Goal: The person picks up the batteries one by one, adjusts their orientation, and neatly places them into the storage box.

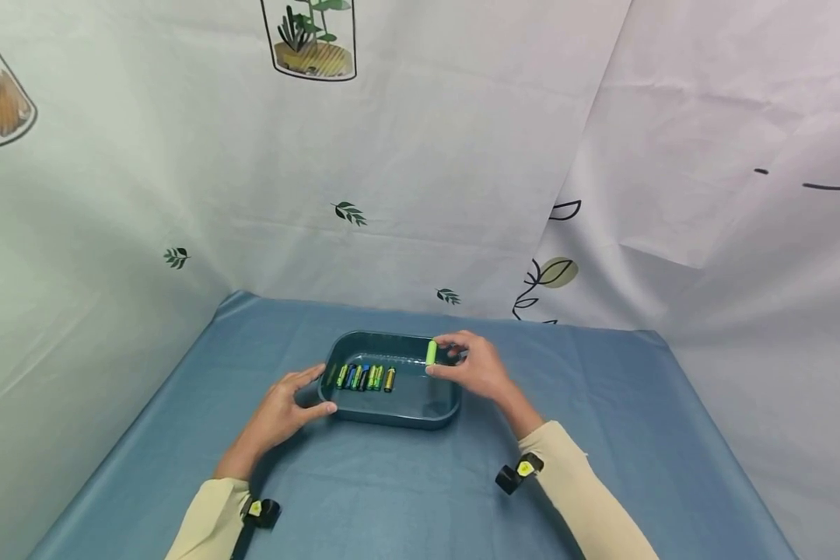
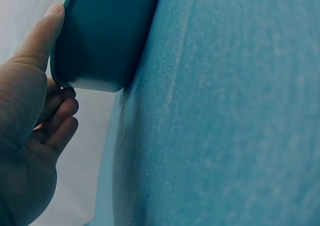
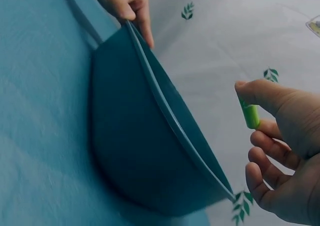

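A dark teal tray (image 1: 406, 421) stands on the blue cloth. Inside it, toward the left, several small batteries (image 1: 366, 377) lie side by side in a row, green, blue and dark. One with a yellowish body (image 1: 390, 379) lies slightly apart at the row's right end. My left hand (image 1: 287, 406) holds the tray's left end, thumb at the near corner and fingers along the side. Above the tray's right end, my right hand (image 1: 474, 365) pinches a light green battery (image 3: 251, 114) between thumb and index finger, clear of the rim. Its other fingers are loosely bent.
Blue cloth (image 1: 406, 498) covers the table. Pale fabric walls (image 1: 420, 155) with printed leaves and jars rise behind and at both sides. A small black camera is strapped to each sleeved wrist.
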